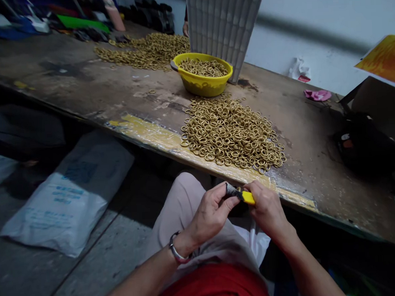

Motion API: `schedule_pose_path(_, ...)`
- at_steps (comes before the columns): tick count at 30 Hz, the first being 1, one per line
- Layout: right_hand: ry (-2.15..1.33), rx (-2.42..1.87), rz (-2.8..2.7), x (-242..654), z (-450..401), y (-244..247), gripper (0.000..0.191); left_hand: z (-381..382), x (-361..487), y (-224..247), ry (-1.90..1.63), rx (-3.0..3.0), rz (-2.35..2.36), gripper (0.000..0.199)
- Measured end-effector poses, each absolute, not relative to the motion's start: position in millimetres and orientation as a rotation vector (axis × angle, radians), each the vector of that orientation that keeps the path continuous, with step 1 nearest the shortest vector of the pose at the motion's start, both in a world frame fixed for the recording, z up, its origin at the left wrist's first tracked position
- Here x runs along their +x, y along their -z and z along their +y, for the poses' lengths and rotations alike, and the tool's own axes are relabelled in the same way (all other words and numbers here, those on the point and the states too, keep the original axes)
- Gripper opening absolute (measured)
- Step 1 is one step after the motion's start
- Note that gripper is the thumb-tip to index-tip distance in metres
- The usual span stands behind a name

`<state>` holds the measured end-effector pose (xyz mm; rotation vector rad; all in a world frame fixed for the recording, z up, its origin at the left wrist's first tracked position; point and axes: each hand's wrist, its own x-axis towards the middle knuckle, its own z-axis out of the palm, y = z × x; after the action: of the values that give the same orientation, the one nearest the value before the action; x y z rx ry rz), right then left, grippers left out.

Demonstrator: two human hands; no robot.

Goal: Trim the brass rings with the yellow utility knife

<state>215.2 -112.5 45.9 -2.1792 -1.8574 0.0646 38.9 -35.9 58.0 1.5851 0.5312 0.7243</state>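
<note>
Close together over my lap, at the table's front edge, are both hands. My right hand (pixel 264 206) is closed round a yellow-handled tool (pixel 248 197). The fingers of my left hand (pixel 212 213) pinch a small dark grey piece (pixel 232 190) that meets the tool's dark end. A brass-coloured ring seems to show between the hands, but it is too small to make out clearly. Just beyond them lies a heap of brass-coloured rings (pixel 232 134) on the table (pixel 304 137).
Behind the heap stands a yellow basin (pixel 205 86) of rings, beside a tall grey panel (pixel 223 21). More rings (pixel 154 48) lie farther back, near another person's hand (pixel 185 29). White sacks (pixel 69 191) rest on the floor at left; a black bag (pixel 367 142) is at right.
</note>
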Motion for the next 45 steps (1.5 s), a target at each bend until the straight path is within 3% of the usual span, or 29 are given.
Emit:
schedule_pose_path(4, 0.022, -2.523, -1.610, 249, -105, -33, 0.025, -42, 25, -75, -0.698, 1.723, 0.372, 0.015)
schedule_pose_path(10, 0.078, -2.098, -1.698, 257, -69, -25, 0.023, -32, 41, -51, -0.544, 1.310, 0.503, 0.027)
schedule_pose_path(17, 0.045, -2.223, -1.716, 255, -31, -27, 0.023, -24, 57, -18, -0.298, 0.658, 0.442, 0.026)
schedule_pose_path(20, -0.218, -1.987, -1.502, 258, -35, -35, 0.015, -17, 57, -20, -0.313, 0.624, 0.478, 0.030)
schedule_pose_path(26, -1.157, -1.570, -0.916, 241, -58, -45, 0.040, -12, 56, -21, -0.695, 1.272, 0.731, 0.016)
schedule_pose_path(31, -1.392, -1.459, -0.760, 222, -65, -44, 0.039, -17, 50, -22, -0.819, 1.631, 0.709, 0.007)
schedule_pose_path(33, -1.423, -1.464, -0.753, 216, -66, -46, 0.042, -18, 49, -23, -0.839, 1.678, 0.737, 0.013)
schedule_pose_path(36, -1.356, -1.543, -0.908, 211, -72, -51, 0.044, -19, 47, -25, -0.759, 1.570, 0.766, 0.015)
schedule_pose_path(38, -1.098, -1.670, -1.153, 210, -81, -53, 0.043, -20, 47, -27, -0.647, 1.378, 0.767, 0.015)
schedule_pose_path(41, -0.589, -1.844, -1.536, 208, -98, -51, 0.029, -22, 48, -28, -0.557, 1.160, 0.769, 0.020)
schedule_pose_path(45, -0.320, -2.028, -1.810, 203, -114, -45, 0.011, -25, 51, -31, -0.531, 1.144, 0.786, 0.021)
